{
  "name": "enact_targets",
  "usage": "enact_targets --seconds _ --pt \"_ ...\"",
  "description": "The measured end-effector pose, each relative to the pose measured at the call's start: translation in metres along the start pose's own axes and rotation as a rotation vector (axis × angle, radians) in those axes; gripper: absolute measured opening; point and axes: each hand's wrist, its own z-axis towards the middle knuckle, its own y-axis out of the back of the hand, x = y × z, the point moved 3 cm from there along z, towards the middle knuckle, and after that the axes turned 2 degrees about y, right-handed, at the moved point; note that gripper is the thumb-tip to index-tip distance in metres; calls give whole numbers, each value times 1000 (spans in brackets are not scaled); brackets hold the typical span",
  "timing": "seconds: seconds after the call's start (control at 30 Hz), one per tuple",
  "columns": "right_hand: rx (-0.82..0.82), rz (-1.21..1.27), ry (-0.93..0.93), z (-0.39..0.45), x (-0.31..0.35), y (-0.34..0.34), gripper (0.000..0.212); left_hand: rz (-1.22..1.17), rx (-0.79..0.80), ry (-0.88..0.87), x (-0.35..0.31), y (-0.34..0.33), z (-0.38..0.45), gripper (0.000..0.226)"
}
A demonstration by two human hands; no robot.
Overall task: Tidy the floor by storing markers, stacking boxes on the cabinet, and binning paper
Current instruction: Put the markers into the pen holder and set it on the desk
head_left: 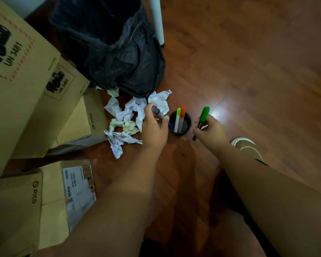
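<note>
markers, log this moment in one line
left hand: holds purple marker at cup | right hand: holds green marker | crumpled paper: on floor

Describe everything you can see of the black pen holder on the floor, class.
The pen holder is a small round black cup, open at the top, standing upright on the wooden floor between the two hands. Its material cannot be told. Inside it stand a yellow-green-capped marker and an orange-capped marker, caps up. The purple marker in the left hand points its tip into the rim. Crumpled paper lies just to its left.
</note>
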Motion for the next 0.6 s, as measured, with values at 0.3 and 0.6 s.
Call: enact_targets --seconds 0.3,0.6 --pt "-20 171 -106 33 12 -22 9 13 155 69 21 -21 16 34" --pt "-146 -13 -331 9 -31 -52 56 364 249 177 93 14 7 25"
